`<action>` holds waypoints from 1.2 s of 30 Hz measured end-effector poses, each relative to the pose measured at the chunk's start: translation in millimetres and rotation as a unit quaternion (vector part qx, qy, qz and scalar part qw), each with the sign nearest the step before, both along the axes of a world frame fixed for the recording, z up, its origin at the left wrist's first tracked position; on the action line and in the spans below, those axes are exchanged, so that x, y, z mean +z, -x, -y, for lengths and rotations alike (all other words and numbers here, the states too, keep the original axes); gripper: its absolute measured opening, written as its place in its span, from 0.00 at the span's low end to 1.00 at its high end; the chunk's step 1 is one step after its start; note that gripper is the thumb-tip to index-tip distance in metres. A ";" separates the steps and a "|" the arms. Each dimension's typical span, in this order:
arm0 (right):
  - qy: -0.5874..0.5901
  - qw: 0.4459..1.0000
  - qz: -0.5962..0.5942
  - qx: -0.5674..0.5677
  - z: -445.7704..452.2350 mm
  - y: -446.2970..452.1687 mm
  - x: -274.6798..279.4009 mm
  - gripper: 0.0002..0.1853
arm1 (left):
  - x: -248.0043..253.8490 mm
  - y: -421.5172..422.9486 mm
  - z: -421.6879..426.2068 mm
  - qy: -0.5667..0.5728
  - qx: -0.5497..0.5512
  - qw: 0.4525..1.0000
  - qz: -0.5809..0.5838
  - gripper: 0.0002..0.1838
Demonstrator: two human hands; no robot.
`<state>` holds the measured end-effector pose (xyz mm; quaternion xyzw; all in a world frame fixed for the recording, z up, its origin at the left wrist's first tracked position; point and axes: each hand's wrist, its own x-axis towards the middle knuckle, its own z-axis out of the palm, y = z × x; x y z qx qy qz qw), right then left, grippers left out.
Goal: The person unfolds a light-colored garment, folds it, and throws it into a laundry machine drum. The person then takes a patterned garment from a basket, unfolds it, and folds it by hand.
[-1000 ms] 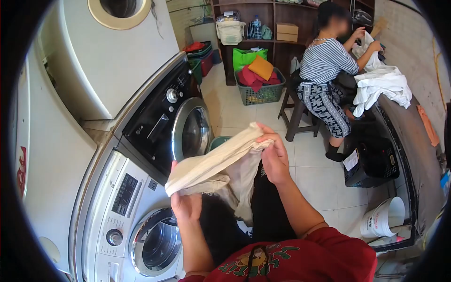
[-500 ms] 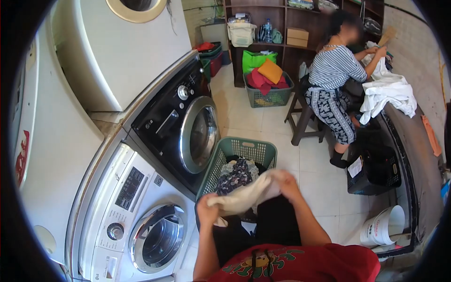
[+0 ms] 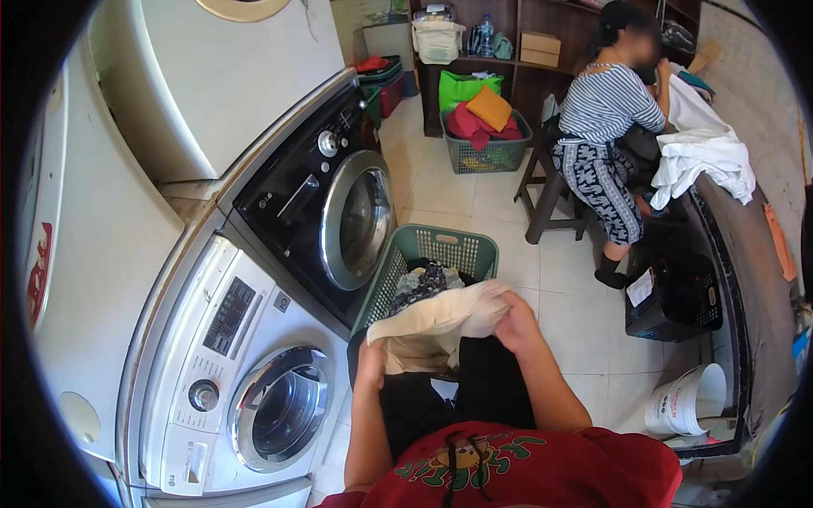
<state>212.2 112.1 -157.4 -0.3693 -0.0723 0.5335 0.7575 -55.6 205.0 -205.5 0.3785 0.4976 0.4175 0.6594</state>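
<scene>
A cream cloth garment is stretched between my two hands above my lap, its lower part hanging down in folds. My left hand is closed around one end of it. The other end is pinched in my right hand, which sits a little higher. Just beyond the cloth stands a green laundry basket holding a dark floral garment and other clothes. The garment covers the near part of the basket, and its exact kind cannot be made out.
At left are a white washing machine and a black one. A second laundry basket holds red and yellow cloth. A co-worker sits on a stool beside white cloth. A black basket and white bucket stand at right.
The cream garment has opened out and now hangs lower between my hands. My left hand has moved slightly down. The co-worker's arm has lifted, raising part of the white cloth.
</scene>
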 end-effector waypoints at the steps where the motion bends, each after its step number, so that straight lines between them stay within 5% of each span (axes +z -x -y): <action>1: -0.014 0.999 -0.019 0.045 -0.3 4.7 -3.5 0.13 | 4.4 -1.0 6.9 0.006 -0.021 0.999 -0.033 0.18; 5: -0.133 0.986 -0.037 0.099 -3.2 -10.0 7.0 0.12 | 39.1 13.4 2.5 -0.049 -0.003 0.999 0.007 0.19; 7: -0.149 0.984 0.013 -0.092 4.1 -12.2 38.6 0.14 | 63.2 26.1 0.0 -0.091 0.102 0.984 0.113 0.18; 10: -0.151 0.969 0.069 -0.182 5.0 -1.1 62.1 0.16 | 97.8 9.2 12.3 -0.090 0.092 0.980 0.153 0.18; 12: -0.115 0.981 0.077 -0.135 -0.8 11.0 50.5 0.18 | 107.8 -10.3 21.7 -0.087 0.082 0.974 0.192 0.18; 14: -0.091 0.977 0.193 0.020 -5.2 43.9 44.1 0.23 | 99.4 -32.9 36.9 -0.162 -0.053 0.978 0.124 0.19; 16: -0.132 0.868 0.442 0.183 1.9 73.4 31.0 0.26 | 93.4 -52.9 50.7 -0.184 -0.114 0.975 0.051 0.20; 17: -0.149 0.869 0.396 0.255 6.6 85.9 21.7 0.22 | 91.4 -58.9 53.6 -0.206 -0.164 0.964 -0.025 0.20; 23: -0.050 0.887 0.346 0.302 2.0 61.4 24.8 0.16 | 94.7 -45.9 54.5 -0.156 -0.120 0.980 0.025 0.21; 27: -0.093 0.927 0.308 0.194 1.2 63.1 42.6 0.11 | 77.6 -59.5 62.4 -0.218 -0.173 0.960 -0.035 0.20; 32: -0.114 0.930 0.314 0.157 12.8 49.0 59.2 0.13 | -10.2 -61.5 61.6 -0.210 -0.230 0.944 -0.108 0.20; 36: -0.108 0.952 0.281 0.047 12.8 38.4 78.2 0.13 | 15.6 -54.6 42.4 -0.268 -0.136 0.950 -0.088 0.19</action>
